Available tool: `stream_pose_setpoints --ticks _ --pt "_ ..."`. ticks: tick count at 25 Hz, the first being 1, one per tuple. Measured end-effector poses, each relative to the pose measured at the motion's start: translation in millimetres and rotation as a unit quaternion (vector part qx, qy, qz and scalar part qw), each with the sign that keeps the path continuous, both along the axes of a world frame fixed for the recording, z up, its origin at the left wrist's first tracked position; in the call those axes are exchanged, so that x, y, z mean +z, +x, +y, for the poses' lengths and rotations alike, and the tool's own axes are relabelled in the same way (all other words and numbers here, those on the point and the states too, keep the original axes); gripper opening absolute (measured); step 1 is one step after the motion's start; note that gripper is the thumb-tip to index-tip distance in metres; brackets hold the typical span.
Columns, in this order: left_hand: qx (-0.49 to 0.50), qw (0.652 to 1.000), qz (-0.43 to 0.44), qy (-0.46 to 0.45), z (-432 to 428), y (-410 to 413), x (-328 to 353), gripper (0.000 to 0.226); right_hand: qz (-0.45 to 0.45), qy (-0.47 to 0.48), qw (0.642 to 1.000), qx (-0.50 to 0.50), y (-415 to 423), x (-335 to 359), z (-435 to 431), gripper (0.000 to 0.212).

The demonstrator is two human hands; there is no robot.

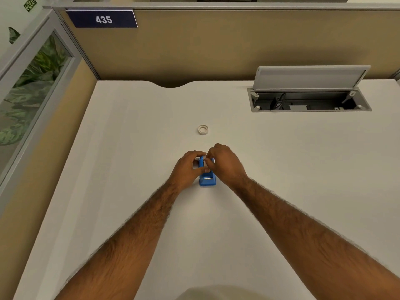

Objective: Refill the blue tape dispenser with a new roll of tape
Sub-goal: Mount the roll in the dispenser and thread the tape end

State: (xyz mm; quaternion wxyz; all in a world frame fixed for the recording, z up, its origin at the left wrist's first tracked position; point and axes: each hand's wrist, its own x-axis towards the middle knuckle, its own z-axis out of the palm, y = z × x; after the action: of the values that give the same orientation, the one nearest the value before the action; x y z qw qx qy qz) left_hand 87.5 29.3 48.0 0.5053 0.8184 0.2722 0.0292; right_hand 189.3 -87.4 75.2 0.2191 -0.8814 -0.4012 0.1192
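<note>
A small blue tape dispenser [207, 179] stands on the white desk [129, 148], its cutter end toward me. My left hand [187, 169] grips its left side. From the right, my right hand [224, 162] closes its fingertips on the dispenser's top, where something white shows between the fingers. What that white piece is stays hidden by the fingers. A white ring [203, 129], a tape roll or core, lies flat on the desk a short way beyond the hands, touching nothing.
An open cable hatch [309, 100] with a raised grey lid is set in the desk at the far right. Tan cubicle partitions [194, 46] close the back and left sides; a sign reads 435.
</note>
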Motion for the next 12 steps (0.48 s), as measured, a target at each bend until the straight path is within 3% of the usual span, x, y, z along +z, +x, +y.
stream_pose_setpoints --ticks 12 --pt "0.007 0.999 0.028 0.015 0 6 5 0.046 -0.105 -0.029 0.993 0.037 0 -7 13 0.010"
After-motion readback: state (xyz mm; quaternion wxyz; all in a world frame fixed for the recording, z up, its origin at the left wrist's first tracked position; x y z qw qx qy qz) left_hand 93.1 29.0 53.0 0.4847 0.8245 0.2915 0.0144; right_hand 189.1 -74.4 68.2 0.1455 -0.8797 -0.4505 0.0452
